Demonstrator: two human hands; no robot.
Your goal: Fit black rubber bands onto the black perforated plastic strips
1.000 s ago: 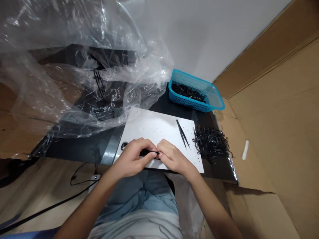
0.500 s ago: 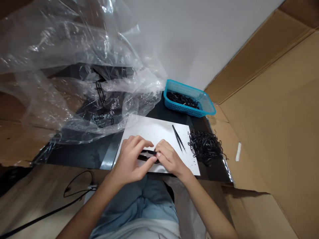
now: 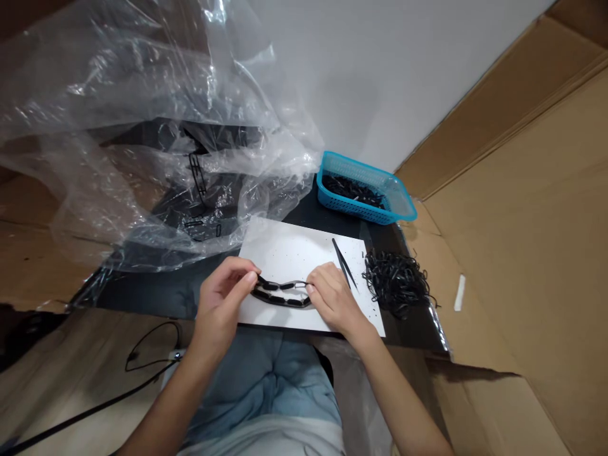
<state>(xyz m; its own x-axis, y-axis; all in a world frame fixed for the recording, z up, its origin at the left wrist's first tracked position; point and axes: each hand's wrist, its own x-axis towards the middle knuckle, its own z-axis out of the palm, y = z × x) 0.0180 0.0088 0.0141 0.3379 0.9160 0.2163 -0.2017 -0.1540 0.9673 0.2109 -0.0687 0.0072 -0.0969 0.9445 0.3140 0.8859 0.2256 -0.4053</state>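
Note:
A black framed strip with several oblong slots (image 3: 285,301), most of them filled with black pieces, stretches between my hands over a white sheet (image 3: 280,244). My left hand (image 3: 221,297) pinches its left end between thumb and fingers. At the right end, my right hand (image 3: 332,297) is closed on it, fingertips bent over the upper edge beside a slot that looks unfilled. Black tweezers (image 3: 342,261) lie on the sheet just beyond my right hand. A tangled heap of thin black loops (image 3: 396,282) sits right of the sheet.
A blue plastic basket (image 3: 403,201) holding small black pieces stands at the back right. Clear plastic film (image 3: 156,76) drapes over the left side of the black table (image 3: 142,294). Cardboard walls (image 3: 532,171) rise on the right. A cable (image 3: 95,402) runs along the floor.
My left hand has moved left and closed on the strip's left end. More of the strip now shows between the hands. The right hand keeps its grip, and the view has shifted slightly.

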